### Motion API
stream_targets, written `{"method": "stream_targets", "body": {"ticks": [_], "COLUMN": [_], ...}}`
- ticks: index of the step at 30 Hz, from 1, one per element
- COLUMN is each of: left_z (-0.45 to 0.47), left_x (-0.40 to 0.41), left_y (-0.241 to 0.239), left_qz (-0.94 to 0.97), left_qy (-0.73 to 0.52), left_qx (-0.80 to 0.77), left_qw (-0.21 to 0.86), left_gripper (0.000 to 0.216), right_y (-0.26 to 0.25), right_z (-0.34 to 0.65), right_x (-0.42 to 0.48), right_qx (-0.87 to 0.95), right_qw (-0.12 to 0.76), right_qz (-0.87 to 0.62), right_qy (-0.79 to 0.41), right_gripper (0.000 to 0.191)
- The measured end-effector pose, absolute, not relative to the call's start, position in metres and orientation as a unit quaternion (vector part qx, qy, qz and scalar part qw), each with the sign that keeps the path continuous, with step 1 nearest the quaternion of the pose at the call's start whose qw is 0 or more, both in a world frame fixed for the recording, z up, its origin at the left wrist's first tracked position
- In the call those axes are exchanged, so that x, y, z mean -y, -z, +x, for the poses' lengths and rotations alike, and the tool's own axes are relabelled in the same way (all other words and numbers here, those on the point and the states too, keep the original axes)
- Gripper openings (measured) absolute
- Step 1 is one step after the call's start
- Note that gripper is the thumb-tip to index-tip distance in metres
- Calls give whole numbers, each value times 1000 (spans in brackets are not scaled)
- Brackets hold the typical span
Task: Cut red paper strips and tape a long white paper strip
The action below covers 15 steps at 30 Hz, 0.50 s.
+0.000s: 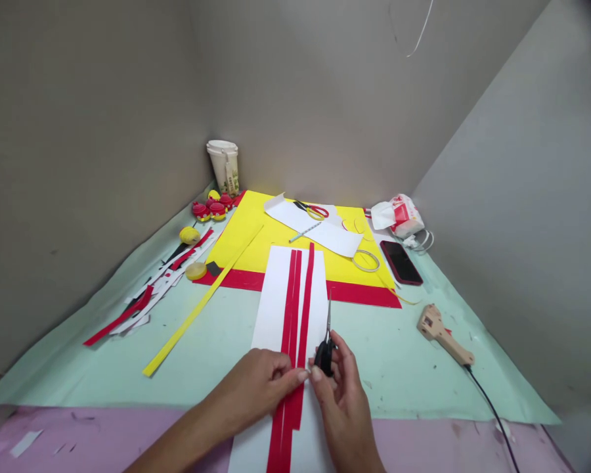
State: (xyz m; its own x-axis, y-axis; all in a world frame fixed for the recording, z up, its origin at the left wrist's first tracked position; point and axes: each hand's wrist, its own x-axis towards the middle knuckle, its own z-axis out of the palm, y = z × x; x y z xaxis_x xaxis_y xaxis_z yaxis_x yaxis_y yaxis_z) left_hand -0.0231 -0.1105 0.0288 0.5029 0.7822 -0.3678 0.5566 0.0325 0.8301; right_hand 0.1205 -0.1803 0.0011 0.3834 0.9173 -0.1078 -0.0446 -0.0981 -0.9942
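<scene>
A long white paper sheet (264, 322) lies in front of me with narrow red strips (305, 309) running along its length. My left hand (261, 384) rests over the strips, its fingers curled and the thumb and forefinger pinched at the edge of the rightmost one. Close beside it, my right hand (343, 401) holds small scissors (324, 358) with black handles, blades pointing away from me. The right thumb and forefinger are near the left thumb, at the red strip's edge. Whether the right fingertips also touch the strip is hard to make out.
Behind the sheet lies a large yellow board (241, 243) with red edging, bearing white paper (320, 226), more scissors (312, 210) and a pen (304, 232). Paper scraps (142, 305) and a yellow strip (201, 305) lie left; a phone (401, 263) and corded glue gun (446, 334) lie right.
</scene>
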Motion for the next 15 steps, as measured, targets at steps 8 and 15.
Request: {"method": "stream_targets", "body": {"ticks": [8,15], "left_z": [-23,-16], "left_x": [107,113], "left_y": [-26,1], "left_qz": [780,909], "left_qy": [-248,-138], "left_qx": [-478,-345], "left_qw": [319,187], "left_gripper": [31,58], "right_y": [15,14], "right_z": [130,133], "right_x": [182,182], "right_qx": [435,438], "right_qw": [528,526], "right_qz": [-609,-621], "right_qy": [-400,-382], "right_gripper": [60,60]}}
